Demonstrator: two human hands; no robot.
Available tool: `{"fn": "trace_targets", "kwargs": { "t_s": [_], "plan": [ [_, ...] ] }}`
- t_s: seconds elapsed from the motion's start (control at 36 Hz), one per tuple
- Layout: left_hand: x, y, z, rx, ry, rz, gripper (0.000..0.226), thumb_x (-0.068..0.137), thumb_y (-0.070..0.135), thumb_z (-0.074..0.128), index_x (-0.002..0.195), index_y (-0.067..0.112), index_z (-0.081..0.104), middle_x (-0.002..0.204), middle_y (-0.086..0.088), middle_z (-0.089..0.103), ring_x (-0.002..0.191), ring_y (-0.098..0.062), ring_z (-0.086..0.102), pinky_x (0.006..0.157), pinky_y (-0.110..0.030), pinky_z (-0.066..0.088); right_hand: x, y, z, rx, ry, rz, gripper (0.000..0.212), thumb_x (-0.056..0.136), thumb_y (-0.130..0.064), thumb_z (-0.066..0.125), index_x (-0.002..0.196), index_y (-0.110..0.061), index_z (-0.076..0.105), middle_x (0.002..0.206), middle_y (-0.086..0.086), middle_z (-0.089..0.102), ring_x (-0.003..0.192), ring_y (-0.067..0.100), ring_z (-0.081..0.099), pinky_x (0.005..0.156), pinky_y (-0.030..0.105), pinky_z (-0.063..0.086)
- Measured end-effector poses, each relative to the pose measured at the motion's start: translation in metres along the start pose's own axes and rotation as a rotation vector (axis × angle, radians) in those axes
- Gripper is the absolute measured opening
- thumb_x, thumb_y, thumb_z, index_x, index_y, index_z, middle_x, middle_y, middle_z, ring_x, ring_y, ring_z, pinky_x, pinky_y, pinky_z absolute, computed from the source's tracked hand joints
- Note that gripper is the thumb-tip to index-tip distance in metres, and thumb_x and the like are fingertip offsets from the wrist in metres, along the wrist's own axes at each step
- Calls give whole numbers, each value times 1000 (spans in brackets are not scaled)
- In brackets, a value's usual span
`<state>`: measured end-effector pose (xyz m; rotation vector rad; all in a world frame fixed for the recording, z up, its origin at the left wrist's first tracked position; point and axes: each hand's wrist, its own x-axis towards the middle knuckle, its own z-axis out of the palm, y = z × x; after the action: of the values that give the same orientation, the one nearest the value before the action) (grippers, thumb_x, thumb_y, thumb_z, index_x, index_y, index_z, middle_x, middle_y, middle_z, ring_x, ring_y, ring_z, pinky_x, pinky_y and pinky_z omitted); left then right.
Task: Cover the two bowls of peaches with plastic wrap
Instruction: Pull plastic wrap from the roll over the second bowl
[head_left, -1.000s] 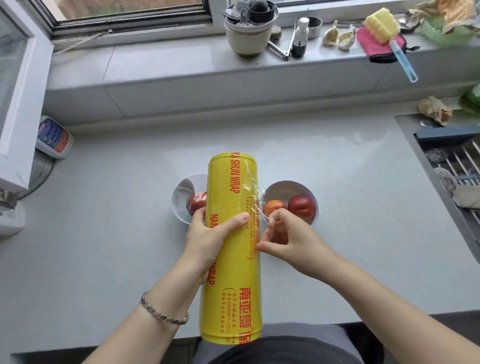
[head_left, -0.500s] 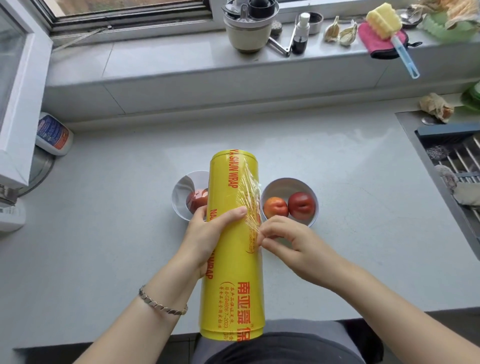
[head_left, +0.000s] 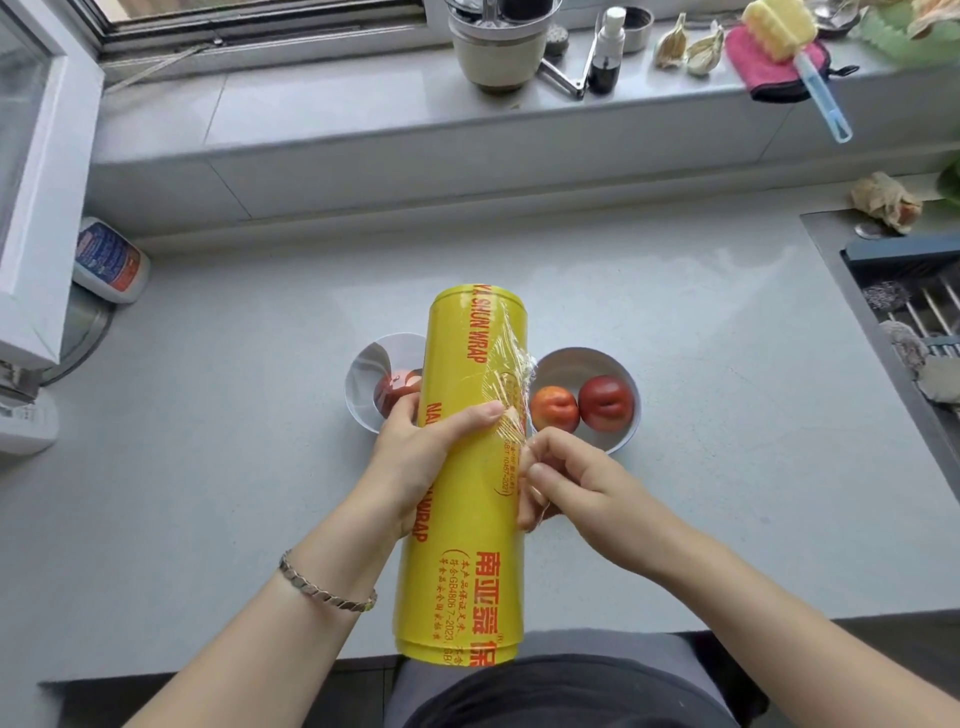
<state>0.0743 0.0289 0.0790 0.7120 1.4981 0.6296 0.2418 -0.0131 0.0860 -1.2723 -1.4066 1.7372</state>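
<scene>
Your left hand (head_left: 415, 457) still clamps the roll (head_left: 467, 467) upright over the counter's (head_left: 208, 467) near edge while your right hand (head_left: 566, 483) has slid lower, pinching the film edge (head_left: 511, 374); both bowls (head_left: 582, 364) behind stay uncovered.

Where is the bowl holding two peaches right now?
In the head view, the right bowl sits on the counter just right of the yellow wrap roll, beyond the right hand.
</scene>
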Motion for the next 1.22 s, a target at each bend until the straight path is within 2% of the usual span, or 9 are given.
{"fn": "trace_targets", "kwargs": {
  "t_s": [0.17,0.28,0.39,0.53,0.64,0.86,1.0,1.11,1.22],
  "plan": [
    [4,-1,4,13,52,47,92,39,50,85,120,24,51,105,-3,69,85,-24,71,75,-47,58,4,-3,2,112,32,175,9,93,-17,48,96,-8,49,64,4,55,56,11,56,57,21,49],
    [6,0,3,-40,73,30,81,54,41,85,123,19,49,107,-6,68,85,-25,71,72,-43,59,1,2,4,-88,84,172,15,78,-23,72,79,-9,65,64,0,59,57,7,55,58,20,47],
    [8,3,2,-98,146,49,76,63,36,82,126,17,45,108,-6,66,86,-23,70,68,-38,59,-2,10,9,-222,198,65,19,85,-26,62,72,-13,64,63,-6,54,56,1,45,59,19,36],
    [11,5,6,-199,188,90,99,39,47,88,124,12,52,108,-9,69,87,-24,71,76,-42,59,2,16,33,-90,365,-72,17,95,-29,44,81,-25,53,103,-4,61,94,5,56,80,19,44],
    [8,2,7,-215,113,156,99,40,46,87,125,12,51,111,-8,68,93,-21,70,79,-38,58,6,13,33,-30,565,-90,19,95,-35,39,85,-28,52,80,0,66,63,4,57,58,29,44],
    [2,-1,8,-230,-153,179,100,54,34,79,139,40,25,124,0,59,101,-23,66,74,-41,58,15,17,14,16,595,-87,18,89,-50,36,77,-40,46,87,20,62,73,37,59,64,51,49],
    [3,-2,12,-279,-135,196,120,37,56,87,139,39,28,125,-2,60,101,-27,67,76,-47,57,12,12,11,38,568,-107,16,92,-34,35,83,-23,43,85,2,67,65,10,63,55,36,50],
    [-3,-2,16,-354,-147,140,102,45,62,82,130,20,47,116,-10,66,99,-32,67,75,-47,57,12,19,9,-98,595,-169,18,91,-41,38,79,-29,45,62,13,52,53,21,48,47,39,38],
    [-5,-2,17,-337,-159,95,65,68,41,69,124,13,54,111,-13,69,96,-33,68,78,-48,57,10,29,11,-85,628,-155,18,94,-36,37,80,-28,44,62,5,50,52,15,47,48,35,39]
  ]
}}
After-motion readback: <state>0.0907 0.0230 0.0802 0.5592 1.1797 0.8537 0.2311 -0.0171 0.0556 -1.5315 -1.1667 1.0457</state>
